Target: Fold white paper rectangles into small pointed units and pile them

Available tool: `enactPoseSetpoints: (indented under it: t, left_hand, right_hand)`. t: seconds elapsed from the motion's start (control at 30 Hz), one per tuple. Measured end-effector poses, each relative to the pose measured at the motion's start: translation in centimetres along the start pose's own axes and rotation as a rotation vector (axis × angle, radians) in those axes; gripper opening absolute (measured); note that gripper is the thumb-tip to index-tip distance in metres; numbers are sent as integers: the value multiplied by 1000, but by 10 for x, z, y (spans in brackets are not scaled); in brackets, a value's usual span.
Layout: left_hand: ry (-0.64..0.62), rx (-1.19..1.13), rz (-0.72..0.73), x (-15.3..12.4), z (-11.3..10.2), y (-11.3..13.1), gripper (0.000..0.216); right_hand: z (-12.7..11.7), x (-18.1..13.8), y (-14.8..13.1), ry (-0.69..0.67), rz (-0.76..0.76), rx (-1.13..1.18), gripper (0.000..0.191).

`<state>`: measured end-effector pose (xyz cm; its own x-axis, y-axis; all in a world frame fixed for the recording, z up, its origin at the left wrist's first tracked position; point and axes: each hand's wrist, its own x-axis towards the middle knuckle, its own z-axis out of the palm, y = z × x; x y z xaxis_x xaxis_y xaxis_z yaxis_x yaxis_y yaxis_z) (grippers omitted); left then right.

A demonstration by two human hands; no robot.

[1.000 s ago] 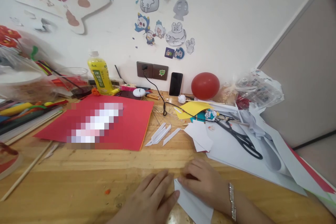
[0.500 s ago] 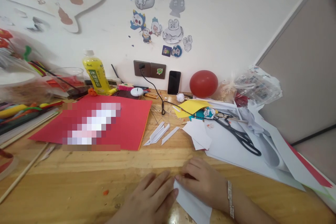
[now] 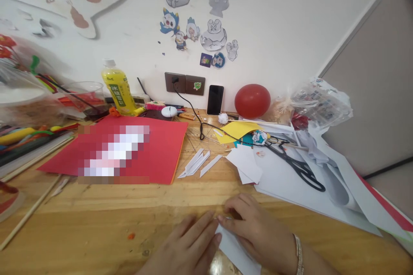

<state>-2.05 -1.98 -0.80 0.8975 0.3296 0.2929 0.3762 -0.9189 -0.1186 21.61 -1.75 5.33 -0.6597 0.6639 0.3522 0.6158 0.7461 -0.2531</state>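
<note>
A piece of white paper (image 3: pixel 238 249) lies on the wooden table (image 3: pixel 80 223) at the front, between my two hands. My left hand (image 3: pixel 190 242) rests along its left edge, thumb and fingers pinching near the upper corner. From the right, my right hand (image 3: pixel 254 225) presses on the paper with its thumb and curled fingers close to the same corner. A sparkly bracelet circles the right wrist. Beyond the hands lie several folded white paper strips (image 3: pixel 196 163) and a small stack of white paper pieces (image 3: pixel 245 165).
Red sheets (image 3: pixel 155 154) lie at the left, partly blurred out. Black-handled scissors (image 3: pixel 300 167) rest on white sheets at the right. Along the wall stand a yellow drink bottle (image 3: pixel 119 88), a phone (image 3: pixel 215 99) and a red balloon (image 3: pixel 252 101). A wooden stick (image 3: pixel 30 212) lies far left.
My right hand has shifted slightly, its wrist a little lower and further right. The visible part of the white paper looks narrower. Both hands stay on the paper.
</note>
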Motion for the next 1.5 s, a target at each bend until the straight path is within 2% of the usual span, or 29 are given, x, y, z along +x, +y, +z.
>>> enactPoseSetpoints:
  t: [0.1, 0.23, 0.37, 0.5, 0.57, 0.67, 0.8, 0.93, 1.07, 1.2, 1.37, 1.43, 1.5]
  left_hand:
    - [2, 30, -22, -1, 1, -1, 51]
    - [56, 70, 26, 1, -2, -4, 46]
    - [24, 81, 71, 9, -21, -6, 39]
    - [-56, 51, 44, 17, -38, -6, 45]
    - [-95, 7, 32, 17, -35, -6, 54]
    - [-126, -89, 24, 13, -19, -6, 61]
    - [-127, -72, -15, 8, -2, -5, 62]
    - [-32, 12, -3, 11, -8, -6, 53]
    - [-60, 54, 28, 17, -26, -8, 52]
    - [-75, 104, 18, 17, -27, -7, 54]
    - [38, 181, -44, 11, -12, -6, 53]
    - [67, 220, -105, 11, -13, -7, 48]
    - [97, 254, -67, 12, -16, -8, 40]
  right_hand:
    - [-1, 0, 3, -11, -15, 17, 20]
    - [-1, -1, 6, -27, -9, 41, 20]
    - [-4, -2, 7, -44, -13, 20, 22]
    - [-6, -3, 6, -57, -2, 32, 26]
    - [-7, -3, 6, -74, 15, 56, 27]
    - [-9, -3, 8, -94, 25, 38, 28]
    - [-15, -3, 14, -79, 32, -32, 23]
    - [-18, -5, 19, -16, 6, -99, 21]
    - [-18, -8, 24, 73, -36, -11, 28]
    - [-15, -8, 24, 16, -48, 162, 33]
    - [-10, -7, 22, -27, -9, 136, 32]
    - [-9, -7, 21, -45, 36, 96, 31]
    - [-7, -7, 19, -71, 111, 50, 36]
